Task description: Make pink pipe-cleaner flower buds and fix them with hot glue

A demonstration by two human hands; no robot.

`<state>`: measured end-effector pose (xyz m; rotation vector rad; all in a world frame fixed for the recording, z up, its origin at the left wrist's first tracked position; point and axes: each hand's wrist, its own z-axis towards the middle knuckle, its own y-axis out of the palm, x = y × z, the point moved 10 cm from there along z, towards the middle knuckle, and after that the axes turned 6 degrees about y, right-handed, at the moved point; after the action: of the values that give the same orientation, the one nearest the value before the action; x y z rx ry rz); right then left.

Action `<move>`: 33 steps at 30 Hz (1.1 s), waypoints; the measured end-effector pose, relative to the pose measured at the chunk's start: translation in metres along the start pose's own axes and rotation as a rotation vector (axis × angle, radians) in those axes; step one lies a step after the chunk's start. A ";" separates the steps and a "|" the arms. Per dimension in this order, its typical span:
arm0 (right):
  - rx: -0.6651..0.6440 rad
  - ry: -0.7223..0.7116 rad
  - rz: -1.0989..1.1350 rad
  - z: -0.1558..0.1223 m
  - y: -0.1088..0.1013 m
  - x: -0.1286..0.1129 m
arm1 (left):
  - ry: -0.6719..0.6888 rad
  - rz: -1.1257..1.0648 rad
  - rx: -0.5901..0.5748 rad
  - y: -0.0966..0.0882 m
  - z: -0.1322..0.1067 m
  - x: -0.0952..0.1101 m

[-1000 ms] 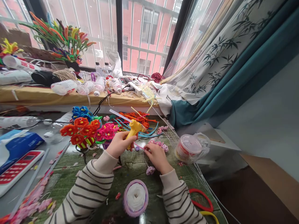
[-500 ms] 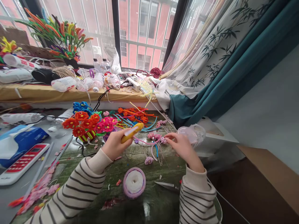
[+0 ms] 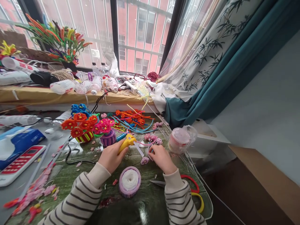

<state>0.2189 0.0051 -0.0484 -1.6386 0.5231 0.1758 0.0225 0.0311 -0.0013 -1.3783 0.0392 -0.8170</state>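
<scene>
Risk: left hand is clamped on the yellow glue gun, with its clear glue stick angled toward the right hand. If the gun is hot, a slip could burn fingers or mat the pipe-cleaner fuzz. Black cord on the worktop could snag. Right hand looks pinched on a thin pink pipe-cleaner stem, just ahead of it. Pink blossoms sit just past the fingertips; loose blossom just left. Scissors by the right wrist: cut risk.
</scene>
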 end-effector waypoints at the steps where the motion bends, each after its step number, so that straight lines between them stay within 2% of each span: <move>1: 0.010 0.018 -0.012 0.002 0.004 0.000 | -0.005 0.009 0.006 0.002 -0.001 -0.003; 5: 0.045 0.070 -0.018 0.009 0.010 -0.002 | -0.008 0.061 0.040 0.008 -0.004 -0.014; 10: 0.058 0.085 0.142 0.011 0.000 0.004 | -0.012 0.123 0.035 0.018 -0.006 -0.014; 16: -0.030 0.001 0.552 0.013 -0.011 0.010 | -0.039 0.280 0.080 0.019 -0.012 -0.002; 20: -0.153 0.008 1.306 0.019 -0.006 0.006 | -0.015 0.329 0.067 0.024 -0.016 0.000; 21: -0.173 0.018 1.430 0.021 -0.005 0.003 | -0.011 0.333 0.055 0.025 -0.016 0.000; 23: -0.211 0.012 1.539 0.026 -0.002 -0.006 | -0.010 0.335 0.023 0.029 -0.016 -0.001; 28: -0.308 -0.057 1.620 0.035 0.004 -0.029 | -0.032 0.336 -0.062 0.033 -0.013 -0.004; 33: -0.233 -0.009 1.774 0.039 0.014 -0.022 | -0.016 0.327 -0.065 0.036 -0.013 -0.004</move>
<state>0.2009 0.0469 -0.0574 -0.9115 1.8585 1.5503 0.0310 0.0206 -0.0378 -1.3929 0.2739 -0.5349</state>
